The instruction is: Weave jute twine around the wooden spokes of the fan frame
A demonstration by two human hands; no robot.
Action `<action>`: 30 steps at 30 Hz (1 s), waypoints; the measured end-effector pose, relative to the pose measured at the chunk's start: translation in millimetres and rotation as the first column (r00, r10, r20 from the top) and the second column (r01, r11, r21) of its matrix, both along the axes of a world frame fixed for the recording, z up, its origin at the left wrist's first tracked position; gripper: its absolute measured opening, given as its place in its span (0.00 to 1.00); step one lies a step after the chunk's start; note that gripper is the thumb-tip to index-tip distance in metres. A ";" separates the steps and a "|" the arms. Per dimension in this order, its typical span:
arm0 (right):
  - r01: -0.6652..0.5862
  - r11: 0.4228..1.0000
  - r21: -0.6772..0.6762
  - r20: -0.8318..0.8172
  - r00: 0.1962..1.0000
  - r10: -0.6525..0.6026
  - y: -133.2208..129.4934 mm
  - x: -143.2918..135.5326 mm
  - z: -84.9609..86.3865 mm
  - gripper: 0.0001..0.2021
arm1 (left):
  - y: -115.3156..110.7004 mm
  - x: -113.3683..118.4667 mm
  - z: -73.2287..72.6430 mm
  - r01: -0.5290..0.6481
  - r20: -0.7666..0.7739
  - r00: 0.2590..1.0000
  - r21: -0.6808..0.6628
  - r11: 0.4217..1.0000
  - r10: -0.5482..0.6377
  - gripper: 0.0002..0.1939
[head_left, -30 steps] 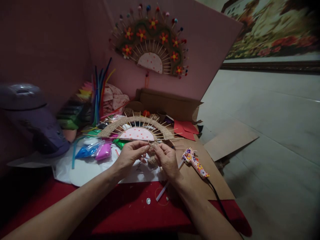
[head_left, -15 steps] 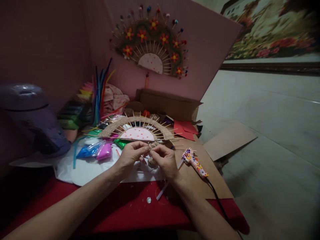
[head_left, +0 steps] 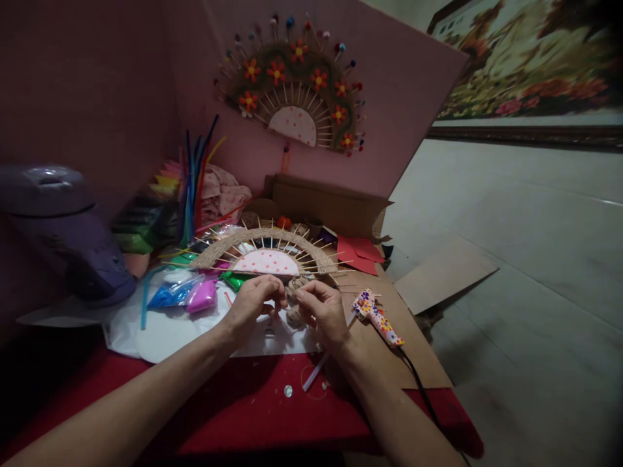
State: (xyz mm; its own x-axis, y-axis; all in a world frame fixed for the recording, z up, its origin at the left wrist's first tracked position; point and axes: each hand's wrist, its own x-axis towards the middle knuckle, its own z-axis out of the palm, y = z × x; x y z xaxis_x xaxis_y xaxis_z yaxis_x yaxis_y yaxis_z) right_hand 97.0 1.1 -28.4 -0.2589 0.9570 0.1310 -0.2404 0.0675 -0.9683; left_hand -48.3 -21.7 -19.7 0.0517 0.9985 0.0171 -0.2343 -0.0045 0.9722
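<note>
My left hand (head_left: 257, 301) has its fingers curled in, thumb side toward the other hand; anything held in them is too small or hidden to make out. Facing it, my right hand (head_left: 325, 312) pinches thumb and forefinger together, on something too fine to see. Between and just behind the hands lies brown twine (head_left: 295, 316) in a wound bundle. Beyond the fingertips stands a half-round fan piece (head_left: 265, 261) with a pink dotted centre, wooden sticks and a woven twine band. A flower-patterned glue gun (head_left: 378, 319) lies right of my right hand, a glue stick (head_left: 316, 373) projecting from its back.
Bags of blue clay (head_left: 170, 293) and pink clay (head_left: 202, 295) lie at left, near a purple flask (head_left: 73, 233). Cardboard (head_left: 413, 363) sits under the glue gun, whose black cord (head_left: 419, 376) runs over the front edge. Red paper (head_left: 359, 254) lies behind. A finished fan (head_left: 292, 123) hangs above.
My two hands have drawn apart a little; their fingertips were together and now there is a gap with the twine showing through. The other things stay put.
</note>
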 end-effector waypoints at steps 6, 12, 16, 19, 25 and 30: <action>-0.035 0.999 -0.041 -0.047 0.998 0.034 1.6 1.6 0.8 0.11 | 1.5 1.1 -2.6 0.059 -0.154 0.987 0.099 0.993 -0.043 0.17; -0.050 0.999 0.004 -0.012 0.999 0.050 1.4 1.6 1.6 0.11 | 3.1 -1.4 -3.5 0.102 -0.052 0.994 0.136 0.985 -0.096 0.13; -0.056 0.998 -0.009 -0.015 0.998 0.056 1.5 2.1 2.6 0.11 | 3.5 -0.7 -3.2 0.103 -0.020 0.995 0.131 0.986 -0.101 0.10; -0.029 1.000 -0.009 -0.003 1.000 0.029 1.2 2.6 3.3 0.10 | 2.7 0.5 -2.1 0.050 -0.054 0.998 0.165 0.985 -0.042 0.05; -0.018 1.000 0.008 0.026 1.000 0.018 0.6 2.7 4.1 0.10 | 1.9 1.2 -5.3 -0.077 -0.180 0.973 0.350 0.934 0.147 0.10; -0.049 0.999 -0.005 0.014 0.999 0.049 1.2 3.2 3.7 0.11 | 2.4 -0.2 -5.0 -0.166 -0.246 0.935 0.338 0.926 0.257 0.07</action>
